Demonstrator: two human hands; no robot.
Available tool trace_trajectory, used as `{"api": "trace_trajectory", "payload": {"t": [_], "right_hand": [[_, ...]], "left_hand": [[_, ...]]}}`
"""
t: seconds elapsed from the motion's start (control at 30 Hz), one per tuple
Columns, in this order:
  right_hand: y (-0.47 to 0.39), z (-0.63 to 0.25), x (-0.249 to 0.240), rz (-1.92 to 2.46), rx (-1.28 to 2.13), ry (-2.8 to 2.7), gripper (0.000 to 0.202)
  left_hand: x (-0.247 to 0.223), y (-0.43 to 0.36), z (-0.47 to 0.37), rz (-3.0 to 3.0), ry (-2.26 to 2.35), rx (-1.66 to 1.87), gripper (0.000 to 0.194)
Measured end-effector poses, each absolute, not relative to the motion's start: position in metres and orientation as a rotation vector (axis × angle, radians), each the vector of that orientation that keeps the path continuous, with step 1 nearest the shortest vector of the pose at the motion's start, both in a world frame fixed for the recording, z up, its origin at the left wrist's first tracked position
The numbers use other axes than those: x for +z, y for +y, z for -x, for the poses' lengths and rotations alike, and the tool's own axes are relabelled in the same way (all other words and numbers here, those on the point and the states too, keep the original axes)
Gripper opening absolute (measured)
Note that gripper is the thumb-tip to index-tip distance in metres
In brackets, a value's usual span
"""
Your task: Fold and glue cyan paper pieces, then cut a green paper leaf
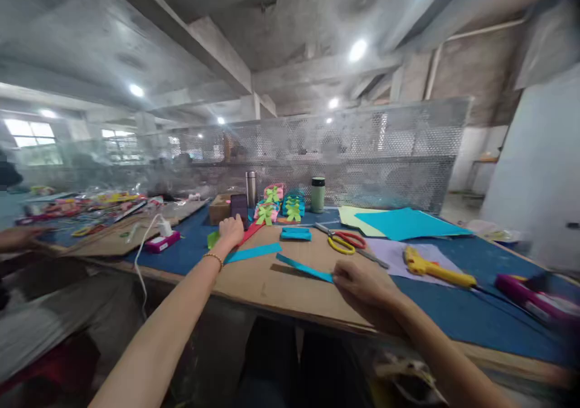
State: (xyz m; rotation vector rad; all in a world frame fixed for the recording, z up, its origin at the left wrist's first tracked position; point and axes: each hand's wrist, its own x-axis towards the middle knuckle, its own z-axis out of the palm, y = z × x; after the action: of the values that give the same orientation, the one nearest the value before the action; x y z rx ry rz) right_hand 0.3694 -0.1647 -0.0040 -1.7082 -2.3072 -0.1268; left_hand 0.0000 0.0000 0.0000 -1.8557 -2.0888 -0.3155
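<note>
My right hand is closed, pinching one end of a blue strip that slants up to the left just above the cardboard. Stretched forward, my left hand lies by the lower part of a dark phone propped upright; its fingers look extended, and whether they touch the phone is unclear. Another blue strip rests below that hand, beside a red strip and a green piece. A folded blue piece sits mid-board.
Scissors with yellow handles and red-handled scissors lie right of centre. Beyond are a yellow glue gun, blue sheets, a green tumbler, a steel flask and bow-topped pieces. A co-worker's arm shows at left.
</note>
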Motion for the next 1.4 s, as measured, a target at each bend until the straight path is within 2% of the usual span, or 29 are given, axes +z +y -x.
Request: {"api": "trace_trajectory", "payload": {"t": [0.33,0.63,0.77,0.9,1.07,1.23,1.4], "right_hand": [[-0.165,-0.370,-0.006,1.722,-0.124,-2.309,0.018],[-0.168,-0.369,-0.004,1.706,-0.147,-2.311,0.019],[-0.165,-0.371,-0.007,1.679,-0.158,-2.305,0.017],[-0.163,-0.371,-0.007,1.684,-0.120,-2.304,0.019],[-0.164,-0.370,-0.006,1.745,-0.121,-2.300,0.019],[-0.164,-0.369,-0.006,1.725,-0.105,-2.295,0.017],[-0.161,-0.372,-0.008,1.730,-0.092,-2.291,0.021]], "left_hand": [[0.000,0.017,-0.004,1.878,-2.085,-0.275,0.053],[0.008,-0.001,-0.008,1.899,-2.007,-0.313,0.046],[0.024,-0.029,-0.027,1.959,-1.838,-0.390,0.044],[0.035,-0.084,-0.083,2.161,-1.425,-0.658,0.040],[0.009,-0.152,-0.157,2.542,-0.985,-0.559,0.019],[-0.023,-0.169,-0.175,2.605,-1.019,-0.555,0.025],[-0.003,-0.136,-0.145,2.525,-1.061,-0.720,0.024]]}}
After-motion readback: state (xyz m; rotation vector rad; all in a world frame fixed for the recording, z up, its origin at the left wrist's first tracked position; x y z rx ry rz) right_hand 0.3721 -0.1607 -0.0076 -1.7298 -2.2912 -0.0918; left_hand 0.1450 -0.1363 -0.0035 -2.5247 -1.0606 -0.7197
